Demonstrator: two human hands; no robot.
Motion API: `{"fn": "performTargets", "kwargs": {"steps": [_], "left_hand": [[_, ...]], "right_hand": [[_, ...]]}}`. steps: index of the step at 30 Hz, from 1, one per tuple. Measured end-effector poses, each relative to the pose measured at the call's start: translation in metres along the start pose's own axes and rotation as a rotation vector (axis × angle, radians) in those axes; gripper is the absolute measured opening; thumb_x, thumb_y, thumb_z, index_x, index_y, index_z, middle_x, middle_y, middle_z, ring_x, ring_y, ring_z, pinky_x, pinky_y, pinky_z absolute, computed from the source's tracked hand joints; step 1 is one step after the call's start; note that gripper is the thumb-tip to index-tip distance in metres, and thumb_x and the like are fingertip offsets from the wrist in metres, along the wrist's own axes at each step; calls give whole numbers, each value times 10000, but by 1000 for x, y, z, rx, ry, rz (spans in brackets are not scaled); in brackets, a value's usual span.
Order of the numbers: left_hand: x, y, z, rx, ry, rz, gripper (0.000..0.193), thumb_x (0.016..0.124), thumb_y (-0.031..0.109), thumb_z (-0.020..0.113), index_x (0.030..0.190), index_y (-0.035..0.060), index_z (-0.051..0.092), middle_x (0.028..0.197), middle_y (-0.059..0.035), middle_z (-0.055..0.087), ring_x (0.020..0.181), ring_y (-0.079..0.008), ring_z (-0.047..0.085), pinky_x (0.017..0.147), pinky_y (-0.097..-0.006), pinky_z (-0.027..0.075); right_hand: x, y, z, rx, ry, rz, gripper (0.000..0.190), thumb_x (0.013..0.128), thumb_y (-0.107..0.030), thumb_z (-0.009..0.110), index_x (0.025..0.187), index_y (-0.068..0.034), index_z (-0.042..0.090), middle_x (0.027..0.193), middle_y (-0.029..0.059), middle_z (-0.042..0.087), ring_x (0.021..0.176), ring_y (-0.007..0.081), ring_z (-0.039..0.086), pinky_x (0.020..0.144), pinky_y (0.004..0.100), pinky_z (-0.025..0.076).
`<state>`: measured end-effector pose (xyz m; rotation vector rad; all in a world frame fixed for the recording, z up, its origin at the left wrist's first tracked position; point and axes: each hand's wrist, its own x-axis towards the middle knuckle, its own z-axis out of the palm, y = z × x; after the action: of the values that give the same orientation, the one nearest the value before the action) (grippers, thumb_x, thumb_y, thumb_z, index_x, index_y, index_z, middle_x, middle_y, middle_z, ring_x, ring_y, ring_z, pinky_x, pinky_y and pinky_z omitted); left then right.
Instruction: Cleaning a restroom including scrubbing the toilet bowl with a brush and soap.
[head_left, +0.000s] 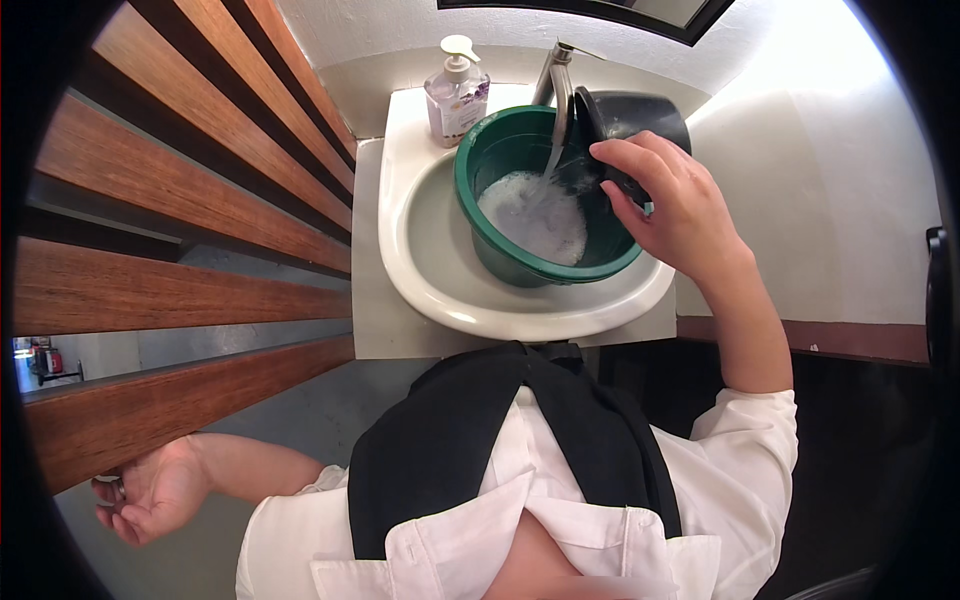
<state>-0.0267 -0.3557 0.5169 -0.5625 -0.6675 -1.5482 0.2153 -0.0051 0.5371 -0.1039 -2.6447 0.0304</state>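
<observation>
A green plastic basin (495, 251) sits tilted in a white ceramic sink (439, 304). Water runs from the metal faucet (560, 97) into cloudy, foamy water (536, 221) inside it. My right hand (679, 202) grips a black plastic container (637, 116) at the basin's right rim. This container lies on its side, its mouth facing left beside the faucet; my fingers hide part of it. Far to the left, my left hand (157, 487) is palm up with loosely curled fingers and nothing visible in it. It is against or just under the lowest wooden slat (187, 405).
A pump soap bottle (456, 101) stands on the sink's back left corner. Wooden slats (180, 289) form a partition along the left. Behind the faucet is a wall with a black-framed mirror (592, 15). A pale wall (810, 210) rises at right.
</observation>
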Motion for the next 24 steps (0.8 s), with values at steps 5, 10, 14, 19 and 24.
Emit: {"fn": "performTargets", "kwargs": {"steps": [5, 10, 14, 19, 24], "left_hand": [[0, 1, 0, -6, 2, -11, 126, 599, 133, 493, 708, 114, 434, 881, -50, 436, 785, -252, 410, 714, -465, 368], [2, -1, 0, -16, 19, 0, 134, 577, 141, 497, 696, 115, 441, 851, -56, 439, 768, -251, 398, 685, -442, 351], [4, -2, -1, -28, 29, 18, 138, 560, 144, 494, 687, 109, 450, 828, -62, 443, 753, -245, 388, 655, -416, 339], [4, -3, -1, -26, 37, 9, 141, 562, 145, 496, 691, 108, 452, 834, -65, 442, 753, -247, 387, 652, -416, 341], [2, -3, 0, -32, 32, 4, 142, 565, 146, 503, 694, 109, 454, 847, -72, 437, 755, -252, 386, 645, -412, 344]], "right_hand": [[2, -1, -7, -55, -14, -50, 381, 609, 47, 552, 951, -112, 497, 738, 52, 484, 677, 215, 516, 575, 309, 432], [-5, 8, -10, 112, 220, 144, 313, 635, 19, 598, 919, -76, 508, 781, 62, 534, 693, 199, 554, 601, 274, 454], [-19, 26, -1, 265, 413, 301, 280, 669, -33, 639, 911, -18, 499, 833, 61, 574, 739, 129, 568, 664, 235, 453], [-40, 33, 16, 484, 572, 555, 266, 686, -51, 645, 906, 5, 506, 879, 79, 577, 765, 124, 550, 673, 233, 450], [-80, 38, 52, 1010, 733, 928, 225, 681, -16, 631, 860, 16, 498, 939, 136, 546, 795, 154, 538, 681, 253, 477]]}}
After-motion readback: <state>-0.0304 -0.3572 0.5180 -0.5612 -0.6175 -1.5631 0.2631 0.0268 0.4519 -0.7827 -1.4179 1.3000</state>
